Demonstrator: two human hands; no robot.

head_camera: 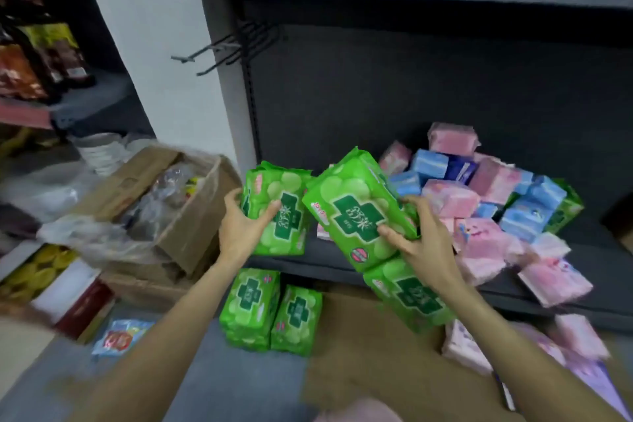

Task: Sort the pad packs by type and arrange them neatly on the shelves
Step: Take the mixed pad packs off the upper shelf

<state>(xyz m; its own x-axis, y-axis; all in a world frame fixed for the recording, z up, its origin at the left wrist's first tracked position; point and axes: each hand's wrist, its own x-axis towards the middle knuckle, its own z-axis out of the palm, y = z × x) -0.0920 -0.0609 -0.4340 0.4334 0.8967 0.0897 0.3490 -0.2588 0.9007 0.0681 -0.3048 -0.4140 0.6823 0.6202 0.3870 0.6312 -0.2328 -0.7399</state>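
I see the dark lower shelf holding a jumbled heap of pink and blue packs at its right. At its left front edge, my left hand grips one green pack, thumb across its face. My right hand grips a tilted second green pack just beside it.

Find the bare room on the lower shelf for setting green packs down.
Lower shelf: bare at its left end, from the upright to the mixed pile, behind both held green packs. The right half is crowded with pink and blue packs.
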